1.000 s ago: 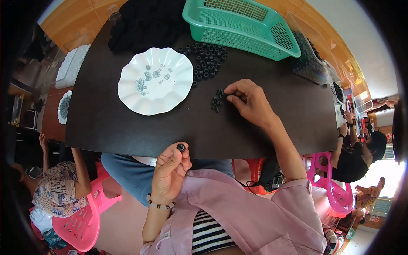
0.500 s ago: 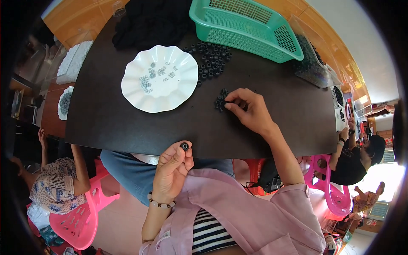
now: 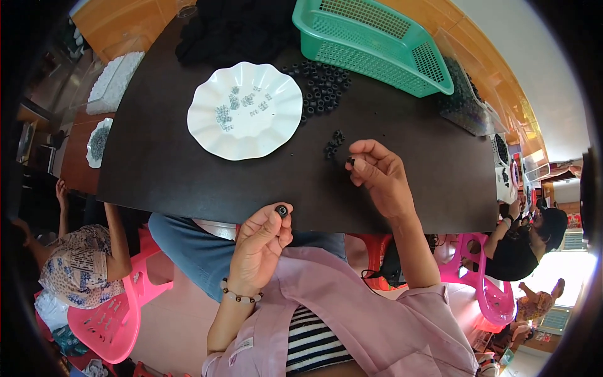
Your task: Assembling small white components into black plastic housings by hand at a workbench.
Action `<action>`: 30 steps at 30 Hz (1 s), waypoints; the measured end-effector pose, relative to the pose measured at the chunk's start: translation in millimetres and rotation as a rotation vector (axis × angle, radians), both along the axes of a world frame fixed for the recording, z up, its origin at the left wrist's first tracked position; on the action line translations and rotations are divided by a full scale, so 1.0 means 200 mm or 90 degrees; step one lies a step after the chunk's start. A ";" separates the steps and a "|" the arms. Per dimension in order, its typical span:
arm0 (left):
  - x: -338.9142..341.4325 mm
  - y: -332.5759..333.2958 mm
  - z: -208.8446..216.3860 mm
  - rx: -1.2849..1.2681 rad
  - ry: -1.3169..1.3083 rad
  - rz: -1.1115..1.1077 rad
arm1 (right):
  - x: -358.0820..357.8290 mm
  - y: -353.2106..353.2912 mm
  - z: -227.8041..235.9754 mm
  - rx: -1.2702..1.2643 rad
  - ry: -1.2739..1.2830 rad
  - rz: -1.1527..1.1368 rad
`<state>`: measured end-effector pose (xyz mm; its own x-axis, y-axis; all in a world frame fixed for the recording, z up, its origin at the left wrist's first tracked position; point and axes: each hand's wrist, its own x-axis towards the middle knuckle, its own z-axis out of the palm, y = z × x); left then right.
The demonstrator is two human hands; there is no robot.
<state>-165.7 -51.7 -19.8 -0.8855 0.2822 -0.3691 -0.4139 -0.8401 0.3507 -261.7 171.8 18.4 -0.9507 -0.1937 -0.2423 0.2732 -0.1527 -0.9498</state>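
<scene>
My left hand (image 3: 259, 242) is raised at the near edge of the dark table, thumb and fingers pinching a small black round cap (image 3: 282, 210) with its hollow end turned up. My right hand (image 3: 384, 179) is over the table to the right, closed on a tiny black piece (image 3: 350, 163) between thumb and fingertips. Just beyond it lies a small heap of similar black pieces (image 3: 334, 144). Farther back, many black caps (image 3: 323, 94) are spread beside a scalloped white plate (image 3: 251, 143), which carries little groups of clear pieces (image 3: 224, 117).
A green perforated basket (image 3: 377, 69) stands at the back, with black cloth (image 3: 235, 34) to its left. A clear bin of dark parts (image 3: 468, 107) sits at the right edge. Co-workers sit on both sides, near pink chairs (image 3: 103, 323). A white-filled tray (image 3: 116, 81) is at far left.
My right hand has drawn back from the small heap, nearer to me and slightly right, with a tiny black piece in its fingertips. My left hand still holds the black cap.
</scene>
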 end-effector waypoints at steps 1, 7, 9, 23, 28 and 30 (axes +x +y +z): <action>0.00 0.00 0.00 0.000 0.000 0.003 | 0.00 0.00 0.00 -0.003 0.010 0.009; 0.01 0.00 0.02 -0.025 -0.020 0.004 | 0.05 -0.02 0.01 -0.005 0.037 0.029; 0.01 0.01 0.02 -0.016 -0.007 -0.004 | 0.07 -0.04 0.02 -0.004 0.048 0.032; 0.02 0.02 0.03 -0.013 0.020 -0.051 | 0.13 -0.17 0.10 -0.032 0.016 0.176; 0.03 0.01 0.02 -0.009 0.038 -0.052 | 0.14 -0.22 0.11 -0.022 0.037 0.217; 0.03 0.01 0.01 -0.003 0.044 -0.054 | 0.14 -0.24 0.13 -0.009 0.046 0.227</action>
<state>-160.6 -50.3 -17.0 -0.8822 0.3555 -0.3087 -0.4576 -0.8018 0.3844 -232.9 124.6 43.8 -0.8375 -0.5186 -0.1722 0.2439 -0.0729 -0.9670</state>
